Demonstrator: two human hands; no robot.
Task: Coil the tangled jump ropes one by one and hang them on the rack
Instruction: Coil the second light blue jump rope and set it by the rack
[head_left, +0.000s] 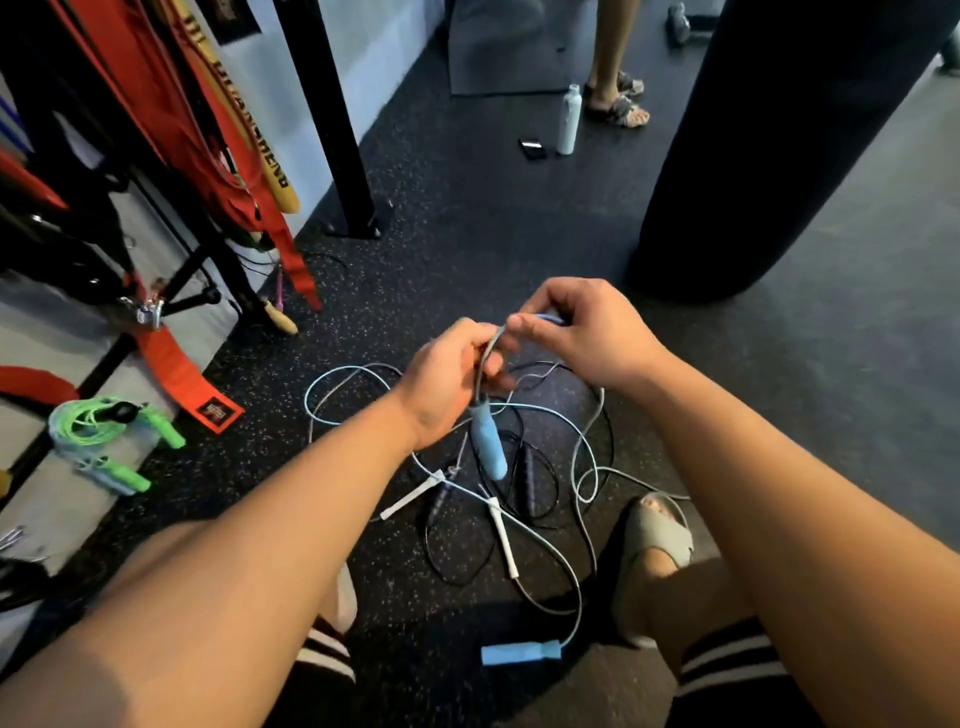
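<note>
A tangle of jump ropes (524, 499) lies on the black rubber floor between my feet, with light blue, white and black cords crossing. My left hand (447, 384) grips the light blue cord just above a blue handle (488, 441) that dangles below it. My right hand (582, 332) pinches a loop of the same cord close to the left hand. The rope's other blue handle (519, 652) lies on the floor near me. Two white handles (410, 496) (505, 535) and a black handle (529, 480) rest in the pile. The rack (171, 218) stands at left.
A coiled green jump rope (104, 431) hangs low on the rack among red straps (176, 364). A black punching bag (789, 145) hangs at right. A black post (337, 130) stands behind the pile. Further off are a white bottle (569, 119), a phone (533, 149) and another person's feet (618, 98).
</note>
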